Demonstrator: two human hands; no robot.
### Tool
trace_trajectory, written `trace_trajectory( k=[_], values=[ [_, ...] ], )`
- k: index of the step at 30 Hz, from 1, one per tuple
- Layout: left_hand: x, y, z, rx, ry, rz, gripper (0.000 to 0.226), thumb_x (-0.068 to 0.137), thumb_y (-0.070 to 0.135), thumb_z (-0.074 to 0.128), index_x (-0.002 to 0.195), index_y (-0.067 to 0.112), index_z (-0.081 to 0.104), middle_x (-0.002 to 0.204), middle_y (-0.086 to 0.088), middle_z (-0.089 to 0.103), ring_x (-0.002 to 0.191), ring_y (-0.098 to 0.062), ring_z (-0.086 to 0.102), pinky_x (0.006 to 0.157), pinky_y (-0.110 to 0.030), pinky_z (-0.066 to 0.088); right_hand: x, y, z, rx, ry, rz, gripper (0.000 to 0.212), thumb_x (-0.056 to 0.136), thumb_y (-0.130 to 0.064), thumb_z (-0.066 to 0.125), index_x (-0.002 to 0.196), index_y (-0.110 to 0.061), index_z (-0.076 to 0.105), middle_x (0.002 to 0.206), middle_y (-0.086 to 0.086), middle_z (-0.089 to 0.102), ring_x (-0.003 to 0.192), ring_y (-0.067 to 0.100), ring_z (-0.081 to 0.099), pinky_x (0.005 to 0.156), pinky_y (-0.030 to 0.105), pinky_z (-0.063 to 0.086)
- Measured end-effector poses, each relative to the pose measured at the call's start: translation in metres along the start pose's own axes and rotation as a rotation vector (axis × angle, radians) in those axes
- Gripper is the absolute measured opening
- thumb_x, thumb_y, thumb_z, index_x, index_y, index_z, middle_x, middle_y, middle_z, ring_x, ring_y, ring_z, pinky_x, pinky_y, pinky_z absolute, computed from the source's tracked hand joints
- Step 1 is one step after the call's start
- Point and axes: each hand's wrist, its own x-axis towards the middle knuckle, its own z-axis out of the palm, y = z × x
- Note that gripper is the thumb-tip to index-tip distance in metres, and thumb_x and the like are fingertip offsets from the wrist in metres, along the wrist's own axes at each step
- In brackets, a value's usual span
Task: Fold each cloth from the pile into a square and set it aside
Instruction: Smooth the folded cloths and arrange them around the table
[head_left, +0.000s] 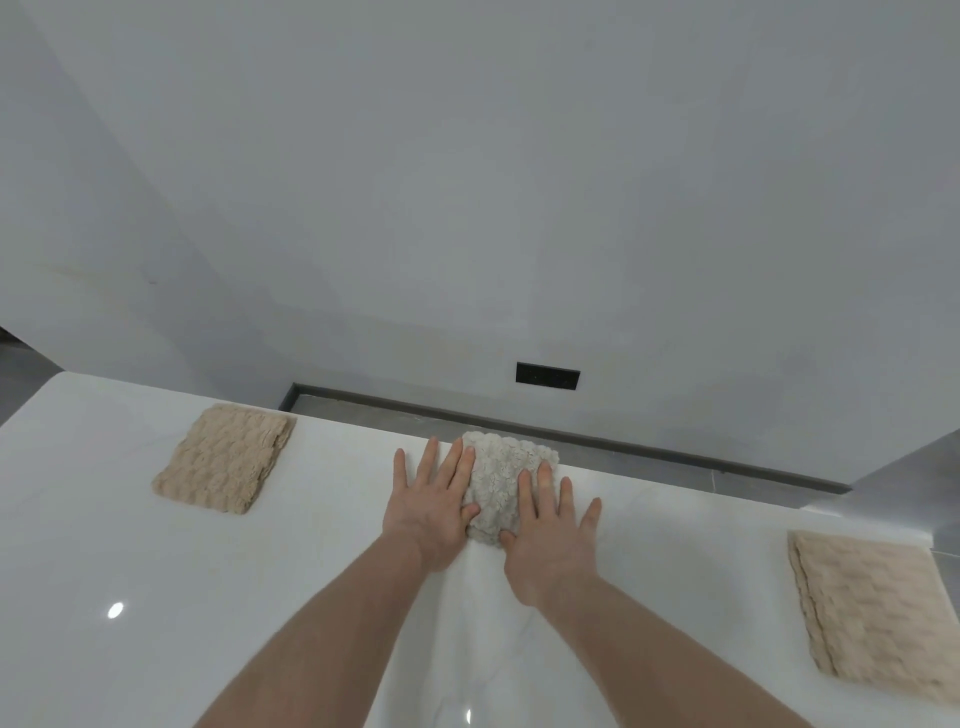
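Observation:
A folded white-grey textured cloth (501, 480) lies near the far edge of the white table (208, 597). My left hand (431, 501) lies flat with fingers spread, its fingertips on the cloth's left side. Resting flat on the cloth's right side is my right hand (548, 540), fingers spread too. A folded beige cloth (223, 460) sits at the far left. Another beige cloth stack (878, 608) sits at the right edge, several layers thick.
The table's far edge runs just behind the white-grey cloth, with grey floor and a dark baseboard (571, 434) beyond. A black wall outlet (547, 375) is set in the white wall.

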Motion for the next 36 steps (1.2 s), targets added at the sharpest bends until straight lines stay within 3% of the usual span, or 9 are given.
trace_trajectory(
  k=[7, 10, 12, 15, 18, 23, 27, 30, 36],
  values=[
    [-0.026, -0.008, 0.011, -0.075, 0.080, 0.034, 0.065, 0.108, 0.048, 0.011, 0.159, 0.027, -0.022, 0.170, 0.005, -0.017, 0.154, -0.029, -0.024, 0.123, -0.058, -0.014, -0.039, 0.016, -0.002, -0.017, 0.015, -0.090, 0.074, 0.106, -0.046, 0.028, 0.161, -0.021, -0.014, 0.169, 0.007, -0.019, 0.156, 0.033, -0.010, 0.122, 0.062, -0.002],
    [-0.037, -0.016, 0.015, -0.172, 0.157, 0.025, 0.064, 0.107, 0.050, 0.013, 0.161, 0.031, -0.015, 0.171, 0.007, -0.015, 0.156, -0.026, -0.021, 0.124, -0.053, -0.014, -0.031, 0.021, -0.020, 0.144, 0.195, -0.128, 0.067, 0.101, -0.040, 0.034, 0.161, -0.022, 0.011, 0.169, 0.008, 0.005, 0.157, 0.030, -0.001, 0.125, 0.056, 0.007],
    [-0.041, -0.020, 0.017, -0.229, 0.201, 0.023, 0.063, 0.107, 0.051, 0.014, 0.162, 0.034, -0.013, 0.170, 0.008, -0.016, 0.156, -0.024, -0.019, 0.125, -0.050, -0.013, -0.012, 0.021, -0.037, 0.191, 0.279, -0.173, 0.067, 0.100, -0.034, 0.036, 0.161, -0.021, 0.012, 0.168, 0.006, 0.012, 0.157, 0.028, 0.002, 0.125, 0.053, 0.011],
    [-0.044, -0.018, 0.020, -0.231, 0.212, 0.069, 0.062, 0.108, 0.050, 0.014, 0.162, 0.036, -0.012, 0.170, 0.012, -0.016, 0.157, -0.022, -0.016, 0.126, -0.049, -0.010, 0.015, 0.017, -0.055, 0.168, 0.153, -0.237, 0.074, 0.100, -0.030, 0.041, 0.163, -0.020, 0.004, 0.170, 0.001, 0.006, 0.157, 0.024, -0.001, 0.126, 0.056, 0.006],
    [-0.047, -0.012, 0.026, -0.205, 0.195, 0.119, 0.060, 0.109, 0.048, 0.013, 0.162, 0.036, -0.012, 0.170, 0.013, -0.015, 0.157, -0.022, -0.015, 0.125, -0.050, -0.011, 0.021, 0.016, -0.040, 0.068, 0.059, -0.275, 0.079, 0.100, -0.040, 0.045, 0.162, -0.020, 0.001, 0.169, 0.000, 0.007, 0.156, 0.027, 0.004, 0.124, 0.057, 0.009],
    [-0.064, -0.006, 0.041, -0.172, 0.213, 0.161, 0.057, 0.110, 0.043, 0.016, 0.163, 0.035, -0.004, 0.171, 0.010, -0.005, 0.158, -0.023, -0.010, 0.122, -0.051, -0.017, -0.003, 0.028, -0.003, 0.091, 0.146, -0.317, 0.069, 0.103, -0.041, 0.037, 0.163, -0.027, 0.005, 0.168, -0.005, 0.011, 0.155, 0.026, 0.007, 0.122, 0.059, 0.015],
    [-0.078, -0.008, 0.037, -0.182, 0.243, 0.165, 0.056, 0.108, 0.045, 0.015, 0.162, 0.037, 0.005, 0.170, 0.009, 0.008, 0.158, -0.022, -0.007, 0.123, -0.049, -0.015, -0.026, 0.037, 0.008, 0.186, 0.309, -0.315, 0.071, 0.103, -0.038, 0.037, 0.163, -0.032, 0.000, 0.170, -0.009, -0.006, 0.157, 0.026, -0.003, 0.126, 0.053, 0.005],
    [-0.079, -0.010, 0.034, -0.169, 0.289, 0.223, 0.058, 0.109, 0.045, 0.013, 0.162, 0.038, -0.009, 0.170, 0.012, -0.016, 0.156, -0.019, -0.020, 0.123, -0.050, -0.013, -0.048, 0.039, 0.024, 0.151, 0.413, -0.349, 0.070, 0.101, -0.036, 0.036, 0.163, -0.027, 0.005, 0.171, -0.004, -0.009, 0.157, 0.026, -0.008, 0.125, 0.054, 0.004],
    [-0.062, 0.002, 0.046, -0.153, 0.200, 0.202, 0.063, 0.109, 0.043, 0.012, 0.156, 0.033, -0.029, 0.159, 0.016, -0.042, 0.150, -0.020, -0.036, 0.121, -0.055, -0.017, -0.045, 0.031, 0.054, 0.103, 0.269, -0.206, 0.066, 0.100, -0.045, 0.029, 0.162, -0.024, 0.020, 0.171, 0.000, 0.006, 0.157, 0.031, 0.012, 0.116, 0.066, 0.017]
  ],
)
